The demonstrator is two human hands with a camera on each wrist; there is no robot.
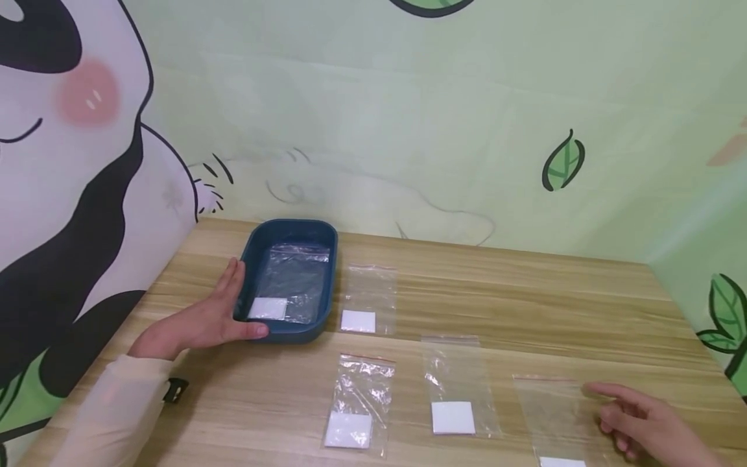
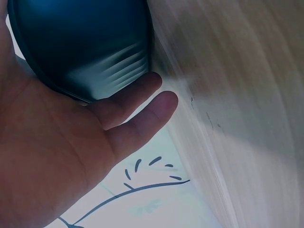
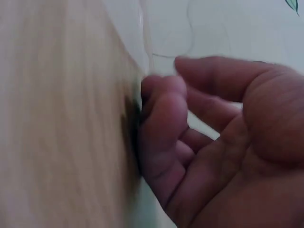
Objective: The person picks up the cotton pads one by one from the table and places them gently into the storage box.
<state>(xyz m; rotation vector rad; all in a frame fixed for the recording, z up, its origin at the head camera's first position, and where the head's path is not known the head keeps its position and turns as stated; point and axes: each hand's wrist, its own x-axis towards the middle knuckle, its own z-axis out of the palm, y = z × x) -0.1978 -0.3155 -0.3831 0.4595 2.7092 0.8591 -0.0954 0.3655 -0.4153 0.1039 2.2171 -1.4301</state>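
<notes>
Touches the blue plastic tray [image 1: 297, 336] with the left hand [image 1: 204, 319], thumb and straight fingers spread wide. Holds nothing in the right hand [image 1: 650, 418], index finger extended, the others loosely curled, just beside a clear zip-seal bag [image 1: 554, 418]. Includes another bag [image 1: 292, 279] inside the tray, near the left hand, and three white-patched bags [image 1: 458, 373] on the surface [image 1: 251, 402] between both hands.

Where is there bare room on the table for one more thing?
The widest bare patch of table is far right, between wall and right hand; a smaller one lies between left sleeve and front-left bag. It is crowded from the blue tray to the right hand, where four bags lie.
</notes>
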